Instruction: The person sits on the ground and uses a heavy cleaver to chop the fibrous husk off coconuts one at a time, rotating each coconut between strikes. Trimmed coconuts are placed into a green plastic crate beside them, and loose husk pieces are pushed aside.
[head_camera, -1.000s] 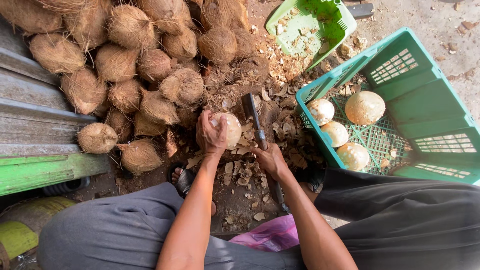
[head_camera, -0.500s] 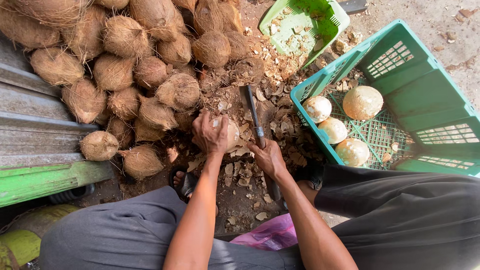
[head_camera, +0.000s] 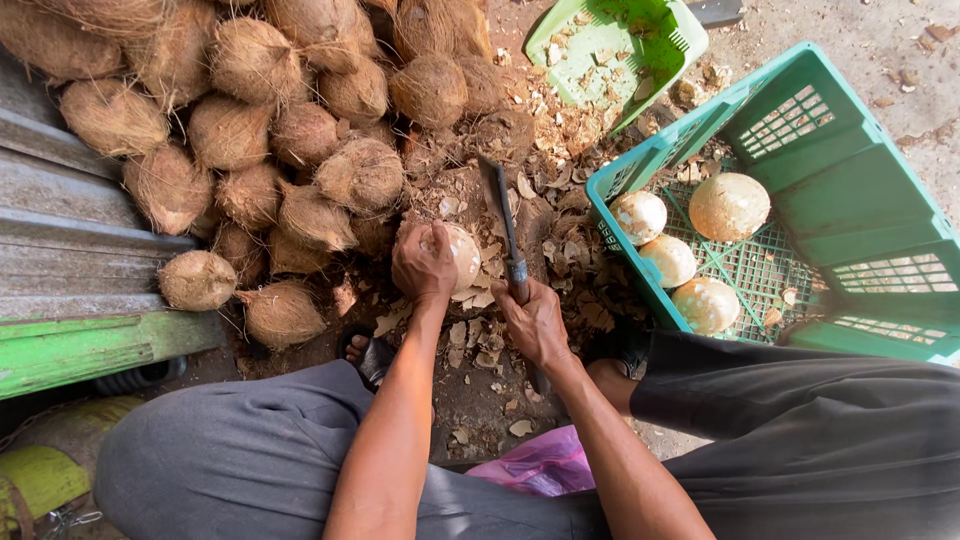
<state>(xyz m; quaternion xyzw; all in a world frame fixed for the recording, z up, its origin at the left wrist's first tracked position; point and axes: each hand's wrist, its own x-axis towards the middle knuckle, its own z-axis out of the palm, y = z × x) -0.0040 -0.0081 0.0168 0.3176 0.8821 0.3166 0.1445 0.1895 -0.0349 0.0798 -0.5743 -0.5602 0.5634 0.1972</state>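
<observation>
Seated person trimming a coconut beside a crate of peeled ones.

Near centre: left hand (head_camera: 424, 265) cups a half-peeled coconut (head_camera: 455, 253) on the chip-strewn ground, fingers wrapped over its top; right hand (head_camera: 533, 322) closed tight on the handle of a cleaver (head_camera: 500, 215), blade pointing far, just right of the coconut. Right: teal crate (head_camera: 880, 250) holding four peeled pale coconuts (head_camera: 729, 206) at its left end, the remaining mesh floor open. Left: pile of brown husked coconuts (head_camera: 300, 130) crowding the corrugated sheet edge (head_camera: 60, 250). Far: green basket (head_camera: 600, 40) holding shell chips.
</observation>
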